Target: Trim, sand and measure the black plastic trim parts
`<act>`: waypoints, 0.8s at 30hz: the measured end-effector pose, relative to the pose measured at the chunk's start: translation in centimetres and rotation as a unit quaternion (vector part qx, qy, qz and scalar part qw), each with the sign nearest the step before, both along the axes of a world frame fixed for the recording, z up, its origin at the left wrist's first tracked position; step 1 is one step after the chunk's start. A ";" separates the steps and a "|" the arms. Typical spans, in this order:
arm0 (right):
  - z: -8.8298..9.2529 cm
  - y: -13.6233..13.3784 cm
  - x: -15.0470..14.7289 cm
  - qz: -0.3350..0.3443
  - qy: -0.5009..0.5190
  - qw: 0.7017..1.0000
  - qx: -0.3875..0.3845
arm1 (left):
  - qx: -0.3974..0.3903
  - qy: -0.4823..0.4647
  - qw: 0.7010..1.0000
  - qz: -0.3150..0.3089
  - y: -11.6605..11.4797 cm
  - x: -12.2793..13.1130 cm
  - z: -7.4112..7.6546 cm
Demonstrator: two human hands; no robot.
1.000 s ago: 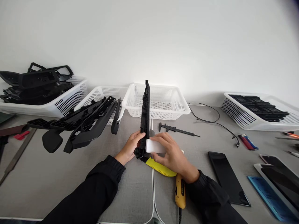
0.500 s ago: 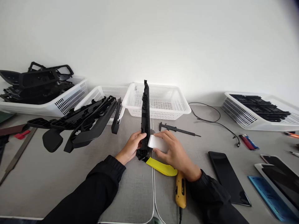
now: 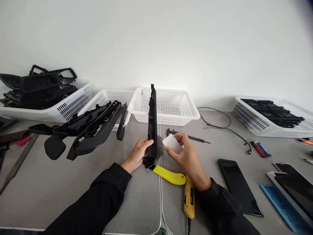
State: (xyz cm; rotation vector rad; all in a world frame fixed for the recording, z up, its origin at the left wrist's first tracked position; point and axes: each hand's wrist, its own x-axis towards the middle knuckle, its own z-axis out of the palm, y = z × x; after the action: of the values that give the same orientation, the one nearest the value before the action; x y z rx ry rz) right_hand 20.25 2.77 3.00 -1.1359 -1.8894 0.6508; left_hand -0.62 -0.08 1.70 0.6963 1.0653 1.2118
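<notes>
My left hand [image 3: 138,155] is closed on the lower part of a long black plastic trim piece [image 3: 152,127], its thumb on the near face. The piece points away from me, its far end overlapping a white basket in view. To its right, my right hand [image 3: 187,155] pinches a white rectangular block [image 3: 173,143] between thumb and fingers, a small gap from the trim piece. Behind the trim piece's right edge shows a dark grey rounded thing [image 3: 160,147] I cannot identify. Just below lies a yellow-handled utility knife [image 3: 170,175], its tip hidden near the trim piece's end.
A yellow corded tool [image 3: 189,199] lies by my right wrist. Beyond are a black caliper [image 3: 193,137], a white basket [image 3: 176,119] and a thin cable [image 3: 220,128]. Black parts [image 3: 97,133] lie left; a basket of black strips [image 3: 259,129] and phones [image 3: 239,186] are right.
My right hand has drawn the white block rightward, away from the trim piece, and tilted it. The dark grey rounded thing shows more. My left hand and the trim piece stay put.
</notes>
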 end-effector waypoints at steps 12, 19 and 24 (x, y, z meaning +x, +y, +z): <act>1.1 0.2 0.3 0.050 0.247 0.921 -0.297 | -0.003 -0.006 1.000 -0.003 0.1 -0.1 -0.3; 0.8 0.3 0.6 0.068 0.267 0.918 -0.287 | -0.005 0.002 1.000 0.005 0.2 0.0 -0.3; 1.0 0.1 0.7 0.080 0.312 0.915 -0.241 | -0.007 -0.005 1.000 0.003 0.2 0.0 -0.5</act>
State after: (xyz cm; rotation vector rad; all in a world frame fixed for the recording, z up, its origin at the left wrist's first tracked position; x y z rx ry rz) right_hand 20.92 2.91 3.95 -0.9050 -1.2999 1.4418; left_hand -0.64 0.12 1.17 0.6757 1.0666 1.2123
